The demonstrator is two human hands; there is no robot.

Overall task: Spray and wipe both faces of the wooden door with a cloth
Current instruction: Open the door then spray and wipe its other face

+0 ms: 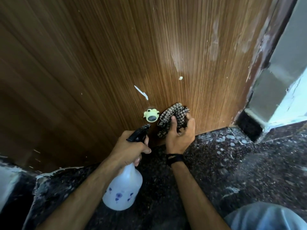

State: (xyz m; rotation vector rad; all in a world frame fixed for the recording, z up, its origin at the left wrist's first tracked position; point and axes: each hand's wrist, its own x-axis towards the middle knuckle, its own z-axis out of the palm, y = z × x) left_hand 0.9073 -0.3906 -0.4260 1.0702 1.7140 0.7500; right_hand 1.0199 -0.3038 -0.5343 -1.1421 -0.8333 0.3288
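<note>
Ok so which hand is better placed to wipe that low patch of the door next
The right hand. It grips the checked cloth, bunched against the wooden door near its bottom edge. The left hand holds the spray bottle by the trigger, so it has nothing to wipe with.

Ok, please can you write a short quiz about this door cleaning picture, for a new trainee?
1. True or false: the left hand holds the spray bottle.
2. The checked cloth is pressed against: A) the floor B) the wooden door C) the wall.
3. Fill in: the right hand grips the ____.

Key: 1 true; 2 B; 3 cloth.
</note>
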